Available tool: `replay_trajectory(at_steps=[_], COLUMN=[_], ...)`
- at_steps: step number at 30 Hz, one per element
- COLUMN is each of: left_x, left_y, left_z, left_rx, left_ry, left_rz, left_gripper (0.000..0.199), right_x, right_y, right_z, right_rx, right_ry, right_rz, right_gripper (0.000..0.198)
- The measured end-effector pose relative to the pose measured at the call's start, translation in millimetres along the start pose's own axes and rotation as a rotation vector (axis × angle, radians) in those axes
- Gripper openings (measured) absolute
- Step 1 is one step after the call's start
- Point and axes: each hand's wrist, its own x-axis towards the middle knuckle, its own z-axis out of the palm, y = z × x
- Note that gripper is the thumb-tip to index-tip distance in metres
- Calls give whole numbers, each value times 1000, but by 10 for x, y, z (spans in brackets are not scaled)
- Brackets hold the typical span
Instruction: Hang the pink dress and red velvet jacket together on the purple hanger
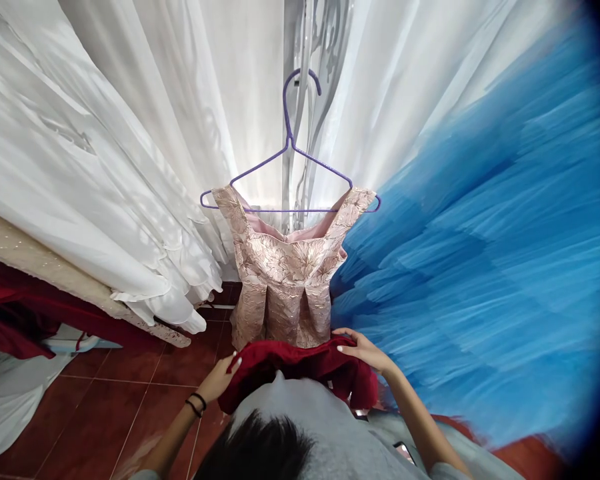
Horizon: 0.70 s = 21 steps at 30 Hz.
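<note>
A dark red cloth, perhaps a garment, (300, 357) is spread across the front of my body. My left hand (219, 379), with dark bands at the wrist, grips its left edge, thumb on top. On the other side, my right hand (364, 351) pinches the cloth's upper right edge. Just beyond it hangs a pale pink dress (290, 260) with a gold floral pattern and wide shoulder straps. A purple hanger (291, 142) carries the dress by its straps, its hook at a silver-white metal frame (325, 53). The red cloth covers the dress's lower part.
White drapes or gowns (145, 133) hang at the left and back. A large blue tulle skirt (500, 267) fills the right side, close to my right arm. Dark red fabric (25, 300) hangs at far left. Red-brown tiles (125, 400) cover the floor.
</note>
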Motion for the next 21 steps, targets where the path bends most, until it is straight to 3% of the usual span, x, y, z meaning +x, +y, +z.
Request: replay_trajectory(at_steps=[2,3,6,9,11,13,14,16,18,19,21], left_x=[216,309,470,463,446,509,589,851,1206,1392,1721], left_y=[368,586,1239,1684,1789,1748,1688,1532,1388,1339,1298], left_z=[18,62,257,262,21,-395,-634,-1081,-1377,-1449,-1459], left_rx=[-90,-122,-153,-53,14,6,-15,-91,-120,-134,-170], left_ry=[188,221,117,-47,-219,-232,-116,278,547,567,510], left_rz=[49,79,175,264,330,389,407,434,413,380,348], left_gripper=[56,54,48,34,31,35,37,57,111,133,153], right_x=[118,194,406,486,456,373,313,158,-37,-146,-373], right_y=[-95,-146,-282,-343,-340,-332,-336,-376,-465,-525,-664], right_z=[203,342,829,1216,1307,1240,1149,869,483,265,-184], right_rx=[-3,-19,-56,-5,41,62,65,66,63,63,81], right_ry=[-11,-24,-147,-273,-267,-193,-133,27,219,322,519], right_rz=[-94,-157,-349,-389,-343,-287,-266,-240,-239,-241,-250], right_gripper=[79,85,96,67,41,36,38,42,42,41,42])
